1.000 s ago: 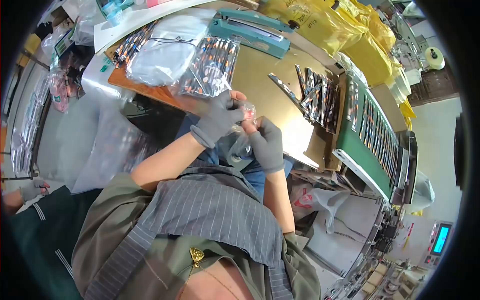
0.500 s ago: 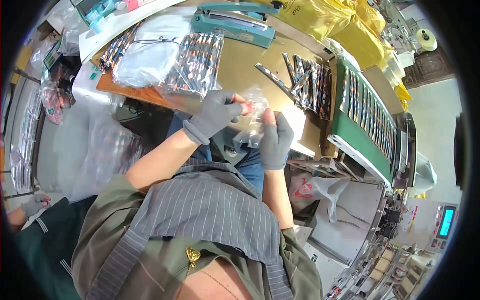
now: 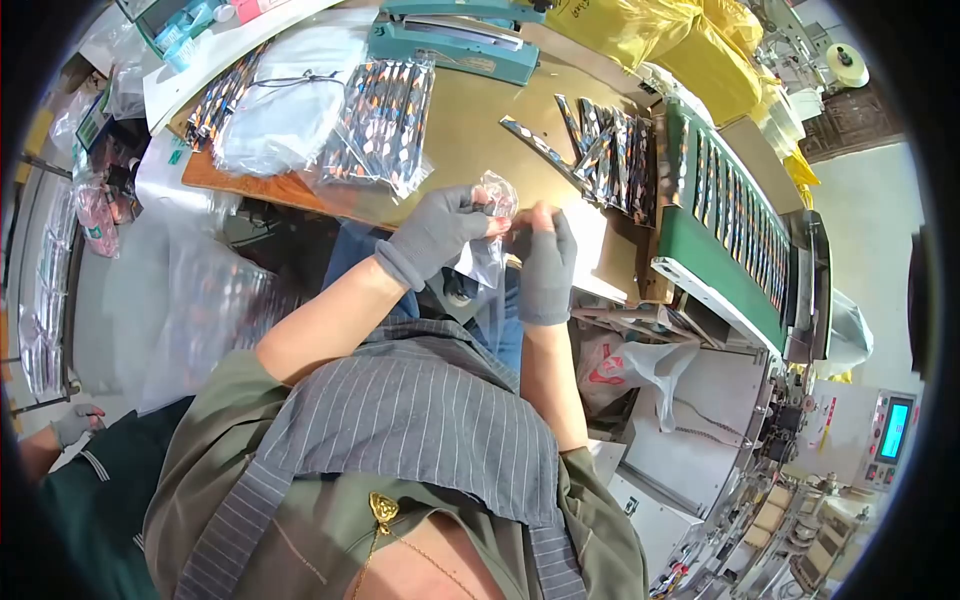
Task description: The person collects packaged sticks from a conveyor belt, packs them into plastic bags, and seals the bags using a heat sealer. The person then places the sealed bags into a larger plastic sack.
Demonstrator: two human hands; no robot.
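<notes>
A crumpled clear plastic bag (image 3: 488,262) hangs between my two hands, above my lap at the table's front edge. My left hand (image 3: 435,238), in a grey glove with bare fingertips, is closed on the bag's upper part. Gloved the same way, my right hand (image 3: 548,268) has its thumb and fingers pinched at the bag's right edge, close to the left fingertips. The exact grip there is partly hidden. Just beyond my left hand lies a clear pack of dark patterned strips (image 3: 385,125). Loose patterned strips (image 3: 615,160) lie beyond my right hand.
A teal bag sealer (image 3: 455,50) stands at the table's back. Left of it lies a tied stack of clear bags (image 3: 290,110). A green conveyor (image 3: 715,255) carrying patterned strips runs along the right. Yellow bags (image 3: 660,40) sit behind. Another person's gloved hand (image 3: 75,425) shows far left.
Both hands have come closer together and the bag is bunched more narrowly at my left fingers. The right fingertips have shifted slightly left and up. The whole view has shifted a little.
</notes>
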